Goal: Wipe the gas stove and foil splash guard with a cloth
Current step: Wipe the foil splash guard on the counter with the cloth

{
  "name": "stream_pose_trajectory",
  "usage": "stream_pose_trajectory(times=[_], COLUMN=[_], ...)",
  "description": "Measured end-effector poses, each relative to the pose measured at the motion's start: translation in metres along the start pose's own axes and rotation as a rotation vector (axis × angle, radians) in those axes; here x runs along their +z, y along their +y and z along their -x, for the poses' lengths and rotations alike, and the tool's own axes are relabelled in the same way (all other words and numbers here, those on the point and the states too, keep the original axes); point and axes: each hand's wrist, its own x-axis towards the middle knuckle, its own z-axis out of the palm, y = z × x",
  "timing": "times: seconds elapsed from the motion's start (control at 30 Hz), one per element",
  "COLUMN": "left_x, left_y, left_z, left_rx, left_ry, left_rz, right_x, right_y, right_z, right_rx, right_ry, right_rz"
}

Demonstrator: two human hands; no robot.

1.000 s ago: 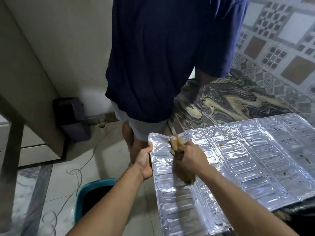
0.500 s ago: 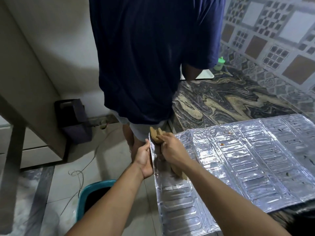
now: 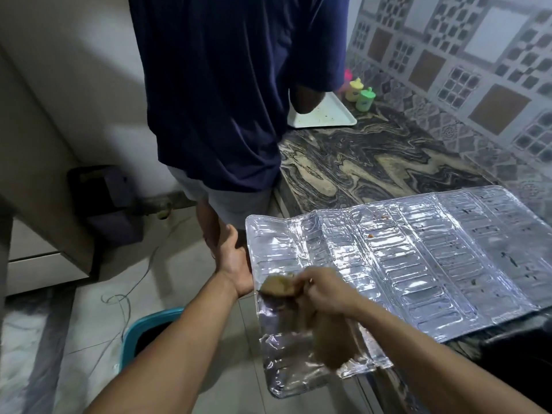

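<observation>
The silver foil splash guard (image 3: 418, 258) lies flat over the counter, and its left panel hangs past the counter edge. My left hand (image 3: 236, 264) holds that panel's left edge. My right hand (image 3: 325, 291) grips a tan cloth (image 3: 279, 286) and presses it on the left panel near that edge; more of the cloth trails down blurred below my wrist. Brown specks dot the panels to the right. The gas stove is mostly out of view; only something dark shows at the lower right.
A person in a dark blue shirt (image 3: 221, 85) stands close ahead at the patterned counter (image 3: 358, 162). A white tray (image 3: 325, 115) and small coloured bottles (image 3: 361, 95) sit beyond. A teal bin (image 3: 143, 330) stands on the floor below my left arm, beside a loose cable (image 3: 128, 291).
My right hand has dragged the cloth from the top of the left panel down toward me. The view has tilted, showing more of the counter and tray.
</observation>
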Motion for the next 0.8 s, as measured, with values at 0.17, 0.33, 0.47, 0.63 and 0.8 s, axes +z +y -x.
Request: stream_pose_trajectory(times=[0.17, 0.33, 0.47, 0.63, 0.8], left_x=[-0.003, -0.023, -0.025, -0.017, -0.013], left_y=[-0.001, -0.018, -0.022, -0.034, -0.044], left_z=[0.005, 0.012, 0.006, 0.005, 0.024], left_rx=[0.033, -0.234, -0.147, -0.083, -0.008], left_ry=[0.071, 0.262, 0.398, 0.418, 0.369], left_rz=[-0.168, -0.596, -0.67, -0.637, -0.457], right_x=[-0.054, -0.041, -0.032, -0.014, -0.034], right_y=[0.016, 0.05, 0.05, 0.045, 0.04], right_z=[-0.056, -0.061, -0.03, 0.028, 0.032], right_rx=[0.067, -0.015, -0.14, -0.102, 0.036], right_ry=[0.404, 0.242, 0.17, -0.07, -0.016], right_rz=[-0.121, 0.333, 0.453, 0.511, 0.416])
